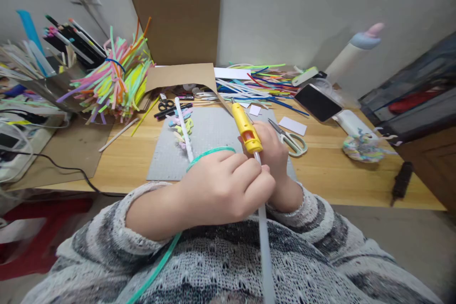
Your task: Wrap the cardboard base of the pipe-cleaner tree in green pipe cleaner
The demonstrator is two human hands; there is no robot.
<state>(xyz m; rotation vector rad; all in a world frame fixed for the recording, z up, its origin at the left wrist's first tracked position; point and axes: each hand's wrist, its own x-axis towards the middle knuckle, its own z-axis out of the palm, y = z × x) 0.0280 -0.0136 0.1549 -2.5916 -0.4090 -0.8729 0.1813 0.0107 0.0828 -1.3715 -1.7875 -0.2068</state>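
My right hand (276, 152) is wrapped round a yellow glue gun (245, 128) whose nozzle points away over the grey cutting mat (210, 133). A translucent glue stick (265, 247) runs from the back of the gun down toward my chest. My left hand (224, 185) is closed, its fingers pinching that glue stick just behind the gun. A teal pipe cleaner (210, 153) loops over my left hand and trails down across my sweater. A white stick with pastel pipe-cleaner flowers (183, 130) lies on the mat, beyond my left hand.
A bundle of coloured pipe cleaners (114, 80) stands at the left by a pen holder (67, 42). Cardboard (178, 23) leans on the wall. Scissors (290, 140), a phone (317, 102), loose pipe cleaners (263, 80) and a black cable (64, 168) lie on the wooden desk (338, 171).
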